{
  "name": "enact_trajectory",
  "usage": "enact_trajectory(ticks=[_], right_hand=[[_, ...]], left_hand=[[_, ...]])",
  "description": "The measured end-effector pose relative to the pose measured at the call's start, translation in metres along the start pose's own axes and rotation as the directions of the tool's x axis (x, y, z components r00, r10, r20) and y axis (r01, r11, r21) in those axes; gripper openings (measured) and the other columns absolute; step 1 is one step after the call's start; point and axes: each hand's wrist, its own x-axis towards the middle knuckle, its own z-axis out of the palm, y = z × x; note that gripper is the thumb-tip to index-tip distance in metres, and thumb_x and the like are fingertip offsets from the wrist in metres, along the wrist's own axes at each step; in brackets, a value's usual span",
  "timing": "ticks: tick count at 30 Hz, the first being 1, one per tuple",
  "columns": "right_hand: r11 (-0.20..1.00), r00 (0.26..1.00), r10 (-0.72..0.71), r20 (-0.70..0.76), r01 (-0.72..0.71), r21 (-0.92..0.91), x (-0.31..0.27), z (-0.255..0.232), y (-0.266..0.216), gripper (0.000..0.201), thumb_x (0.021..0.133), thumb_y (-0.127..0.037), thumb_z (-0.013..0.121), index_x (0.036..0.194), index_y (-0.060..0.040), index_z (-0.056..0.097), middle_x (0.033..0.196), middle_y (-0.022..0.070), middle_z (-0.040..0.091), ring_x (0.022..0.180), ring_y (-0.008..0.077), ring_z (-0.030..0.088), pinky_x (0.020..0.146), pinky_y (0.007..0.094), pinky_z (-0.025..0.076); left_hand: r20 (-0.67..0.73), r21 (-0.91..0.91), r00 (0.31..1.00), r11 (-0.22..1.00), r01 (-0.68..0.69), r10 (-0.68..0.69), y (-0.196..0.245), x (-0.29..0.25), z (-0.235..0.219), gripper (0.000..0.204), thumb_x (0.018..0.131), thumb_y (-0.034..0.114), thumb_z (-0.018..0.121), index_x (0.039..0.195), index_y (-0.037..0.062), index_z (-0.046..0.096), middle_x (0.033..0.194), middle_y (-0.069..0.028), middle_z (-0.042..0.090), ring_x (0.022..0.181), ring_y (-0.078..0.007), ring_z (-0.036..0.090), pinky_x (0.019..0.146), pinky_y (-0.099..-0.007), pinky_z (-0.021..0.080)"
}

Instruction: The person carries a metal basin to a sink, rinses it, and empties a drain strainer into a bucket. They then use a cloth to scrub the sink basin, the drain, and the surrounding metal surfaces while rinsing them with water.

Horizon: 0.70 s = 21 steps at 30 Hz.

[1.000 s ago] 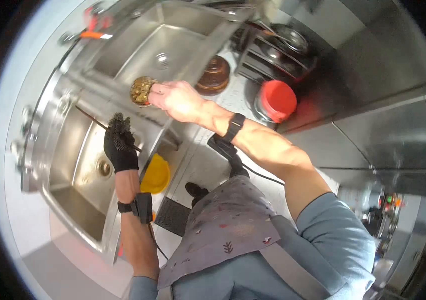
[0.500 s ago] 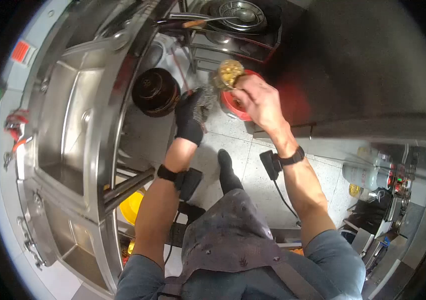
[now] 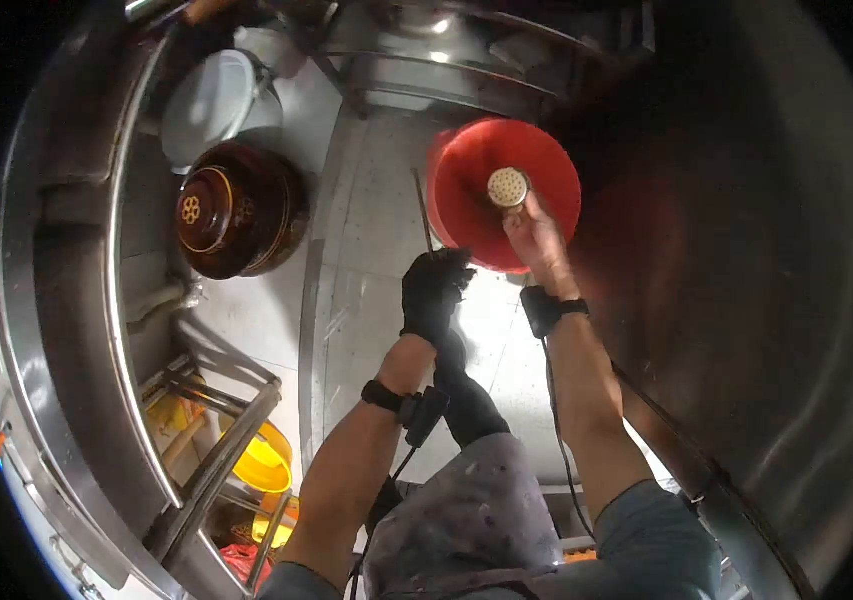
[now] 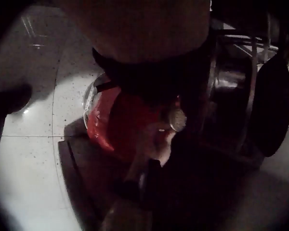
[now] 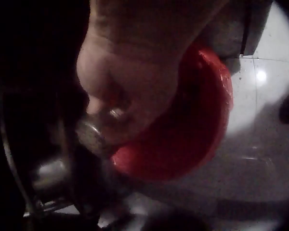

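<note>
My bare right hand (image 3: 538,240) grips a small round strainer (image 3: 507,187) with a perforated face, held over the red bin (image 3: 461,165). In the left wrist view the strainer (image 4: 177,119) shows beside my right fingers above the red bin (image 4: 102,122). The right wrist view has my right hand (image 5: 130,82) over the bin's rim (image 5: 225,96). My left hand (image 3: 432,297), in a black glove, holds a thin brown stick (image 3: 421,208) and a dark mesh scrubber (image 3: 461,272), left of and below the bin.
A brown glazed jar (image 3: 271,215) and a white bucket (image 3: 208,105) stand on the floor to the left. A yellow basin (image 3: 268,462) lies under the steel sink frame (image 3: 216,470). A steel rack (image 3: 446,70) stands behind the bin; a dark steel panel (image 3: 746,270) rises at the right.
Both hands have gone from the sinks to the floor area by the bin. The strainer, earlier full of food scraps, now shows its perforated face, turned over above the bin.
</note>
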Motion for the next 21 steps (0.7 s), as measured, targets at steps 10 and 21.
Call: enact_trajectory(ticks=[10,21], right_hand=[[0.753,0.957,-0.257,0.136,0.287,-0.592,0.000,-0.013,0.011,0.013,0.097,-0.021,0.062,0.103,-0.0101,0.065,0.084,0.0033,0.065,0.068,0.0173,0.061,0.064,0.0316,0.052],[0.945,0.992,0.060,-0.113,-0.093,-0.315,-0.064,0.070,0.008,0.010,0.100,-0.007,0.058,0.109,-0.0043,0.061,0.091,0.0047,0.063,0.071,0.0158,0.062,0.063,0.0287,0.052]], left_hand=[[0.114,-0.692,0.872,0.592,0.414,-0.477,0.017,-0.003,-0.017,0.024,0.101,0.021,0.057,0.115,0.0036,0.064,0.105,-0.0117,0.074,0.088,-0.0225,0.073,0.071,-0.0327,0.060],[0.073,-0.551,0.876,0.713,0.433,-0.476,0.088,-0.038,-0.070,0.024,0.097,0.024,0.063,0.111,0.0051,0.069,0.095,-0.0055,0.074,0.070,-0.0118,0.067,0.050,-0.0223,0.044]])
